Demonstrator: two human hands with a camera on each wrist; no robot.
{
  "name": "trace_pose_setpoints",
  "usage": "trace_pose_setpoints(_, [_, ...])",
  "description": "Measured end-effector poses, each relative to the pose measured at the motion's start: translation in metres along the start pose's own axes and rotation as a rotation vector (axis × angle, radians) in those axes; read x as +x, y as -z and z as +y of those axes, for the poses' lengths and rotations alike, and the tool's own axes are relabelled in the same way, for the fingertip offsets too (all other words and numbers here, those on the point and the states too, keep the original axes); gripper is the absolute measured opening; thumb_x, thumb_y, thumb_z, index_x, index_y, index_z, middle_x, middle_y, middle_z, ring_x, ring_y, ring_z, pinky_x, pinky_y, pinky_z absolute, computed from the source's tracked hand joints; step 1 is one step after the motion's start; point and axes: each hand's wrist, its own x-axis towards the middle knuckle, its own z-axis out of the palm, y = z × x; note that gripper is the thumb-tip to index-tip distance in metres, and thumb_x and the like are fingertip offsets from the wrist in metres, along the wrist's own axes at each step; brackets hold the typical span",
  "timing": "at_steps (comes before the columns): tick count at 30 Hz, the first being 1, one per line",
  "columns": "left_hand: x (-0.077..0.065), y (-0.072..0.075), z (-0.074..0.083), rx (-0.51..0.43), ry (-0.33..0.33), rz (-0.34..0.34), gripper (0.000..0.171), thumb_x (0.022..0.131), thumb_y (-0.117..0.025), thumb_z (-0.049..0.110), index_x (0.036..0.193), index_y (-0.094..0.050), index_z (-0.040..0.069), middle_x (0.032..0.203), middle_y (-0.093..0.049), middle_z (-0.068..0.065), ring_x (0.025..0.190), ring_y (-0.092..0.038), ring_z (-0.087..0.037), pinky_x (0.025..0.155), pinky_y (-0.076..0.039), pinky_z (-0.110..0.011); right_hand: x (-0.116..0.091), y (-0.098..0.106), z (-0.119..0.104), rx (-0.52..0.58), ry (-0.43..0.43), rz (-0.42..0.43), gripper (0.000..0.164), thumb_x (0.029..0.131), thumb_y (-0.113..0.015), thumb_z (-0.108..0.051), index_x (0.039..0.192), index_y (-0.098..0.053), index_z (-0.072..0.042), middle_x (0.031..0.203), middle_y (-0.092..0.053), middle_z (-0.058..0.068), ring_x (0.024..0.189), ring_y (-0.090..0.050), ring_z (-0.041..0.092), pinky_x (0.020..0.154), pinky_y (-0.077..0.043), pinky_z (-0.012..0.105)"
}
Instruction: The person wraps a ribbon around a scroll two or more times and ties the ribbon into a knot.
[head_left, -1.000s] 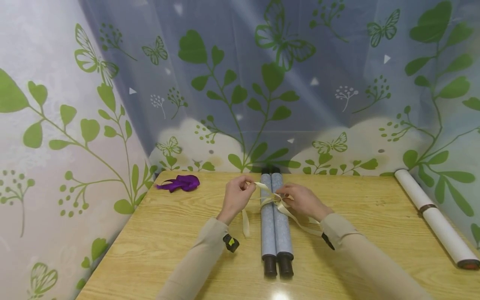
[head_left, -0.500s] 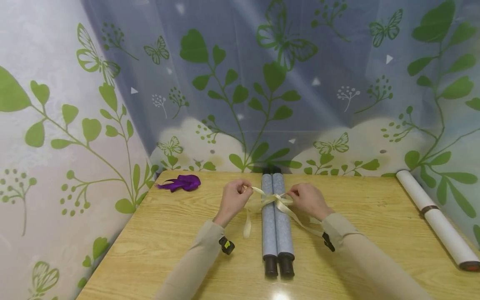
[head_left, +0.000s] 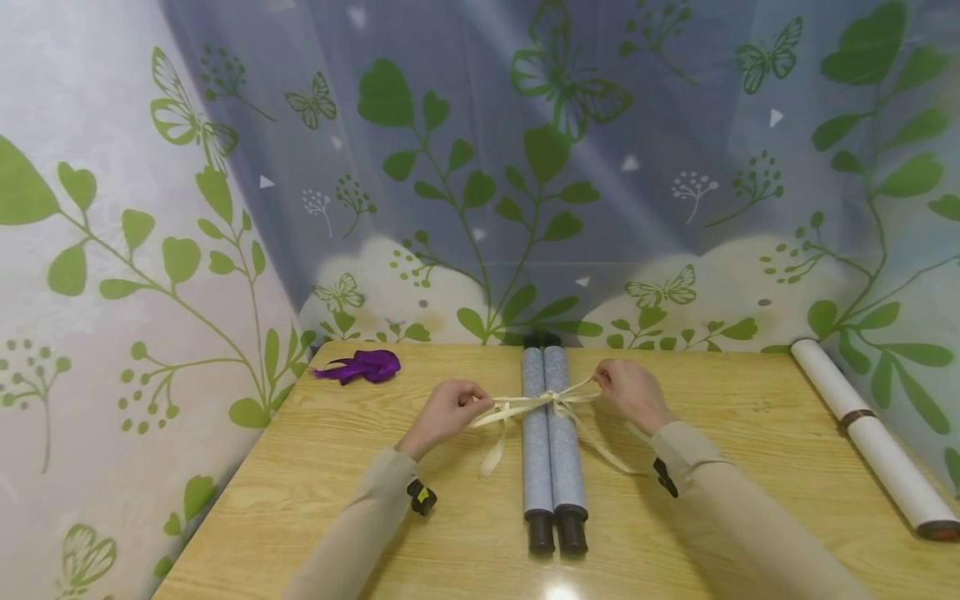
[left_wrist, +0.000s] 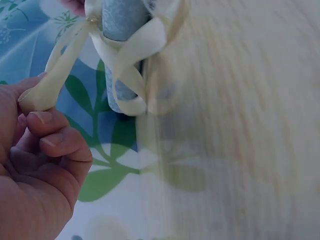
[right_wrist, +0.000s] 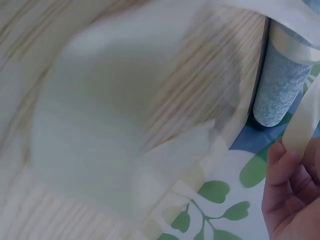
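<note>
Two blue scrolls (head_left: 538,458) lie between left fingers (left_wrist: 44,119) and right fingers (right_wrist: 279,165), both pinching ribbon (head_left: 553,398)

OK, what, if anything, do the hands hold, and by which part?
The cream ribbon: the left hand pinches the end of a loop, the right hand a stretch on the other side of the knot.

The ribbon (right_wrist: 92,125) is partly blurred in the right wrist view.

The right hand (right_wrist: 295,200) pinches a flat cream ribbon (right_wrist: 305,124) near a pale-blue patterned cylindrical roll (right_wrist: 282,87); blurred ribbon crosses the pale wood-grain tabletop (right_wrist: 195,85), beside a white, green-leafed backdrop (right_wrist: 240,195).
</note>
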Motion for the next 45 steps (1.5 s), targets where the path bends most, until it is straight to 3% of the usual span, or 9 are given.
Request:
trace_pose_setpoints(8, [-0.005,0.000,-0.005,0.026,0.034,-0.008,0.017,0.095,-0.065,0.026,0.091,-0.075,0.012,0.049,-0.041,0.004,0.041,-0.029,-0.006,0.040,-0.026,-0.021,0.000,0.007,0.008,-0.011,-0.055,-0.037,0.018,0.097,-0.055,-0.010,0.099,-0.069,0.001,0.087,-0.071,0.014,0.060,-0.059,0.017,0.052,-0.047,0.033])
trace_pose_setpoints(15, [-0.005,-0.003,-0.008,0.065,0.043,-0.037,0.014,0.092,-0.064,0.019,0.083,-0.071,0.011,0.059,-0.055,0.005,0.046,-0.038,-0.005,0.042,-0.033,-0.019,0.002,0.009,0.012,-0.013,-0.127,-0.140,0.017,0.093,-0.047,-0.010,0.079,-0.054,-0.005,0.064,-0.053,0.006,0.053,-0.044,0.015,0.048,-0.036,0.028])
trace_pose_setpoints(20, [-0.005,-0.006,-0.009,0.106,0.039,-0.070,0.015,0.091,-0.064,0.014,0.078,-0.069,0.011,0.056,-0.052,0.006,0.046,-0.037,-0.004,0.046,-0.035,-0.019,0.001,0.008,0.013,-0.011,-0.174,-0.182,0.018,0.091,-0.049,-0.012,0.073,-0.049,-0.009,0.060,-0.044,0.002,0.051,-0.038,0.014,0.047,-0.033,0.027])
trace_pose_setpoints(26, [-0.005,-0.005,-0.009,0.132,0.043,-0.084,0.015,0.088,-0.064,0.011,0.074,-0.068,0.009,0.053,-0.049,0.007,0.045,-0.035,-0.005,0.045,-0.033,-0.020,0.001,0.007,0.019,-0.012,-0.133,-0.178,0.022,0.088,-0.049,-0.007,0.067,-0.044,-0.011,0.058,-0.043,0.001,0.050,-0.037,0.013,0.047,-0.032,0.026])
trace_pose_setpoints(31, [-0.006,-0.003,-0.009,0.152,0.044,-0.123,0.014,0.086,-0.063,0.008,0.073,-0.069,0.009,0.054,-0.052,0.007,0.045,-0.037,-0.005,0.046,-0.035,-0.020,-0.006,0.005,0.025,0.005,-0.074,-0.184,0.018,0.089,-0.046,-0.002,0.072,-0.053,-0.007,0.061,-0.047,0.002,0.053,-0.041,0.014,0.049,-0.035,0.026])
trace_pose_setpoints(37, [-0.004,0.001,-0.007,0.193,0.036,-0.141,0.012,0.085,-0.066,0.009,0.073,-0.070,0.009,0.058,-0.055,0.006,0.047,-0.042,-0.005,0.048,-0.039,-0.019,-0.007,0.007,0.018,-0.030,-0.095,-0.203,0.019,0.088,-0.049,0.000,0.070,-0.050,-0.008,0.059,-0.045,0.002,0.052,-0.040,0.013,0.049,-0.034,0.026])
trace_pose_setpoints(41, [-0.005,0.002,-0.010,0.180,0.047,-0.132,0.012,0.084,-0.066,0.008,0.073,-0.071,0.008,0.057,-0.056,0.005,0.046,-0.041,-0.005,0.046,-0.037,-0.019,-0.007,0.004,0.014,-0.065,-0.074,-0.159,0.022,0.085,-0.048,0.001,0.066,-0.046,-0.010,0.058,-0.042,0.001,0.052,-0.037,0.013,0.048,-0.033,0.026])
trace_pose_setpoints(45, [-0.007,0.003,-0.014,0.156,0.103,-0.094,0.014,0.087,-0.066,0.011,0.076,-0.072,0.006,0.061,-0.062,-0.001,0.048,-0.046,-0.007,0.047,-0.041,-0.021,-0.011,0.000,0.012,-0.005,-0.071,-0.106,0.017,0.092,-0.050,-0.004,0.077,-0.058,-0.003,0.065,-0.056,0.005,0.053,-0.043,0.013,0.048,-0.036,0.026])
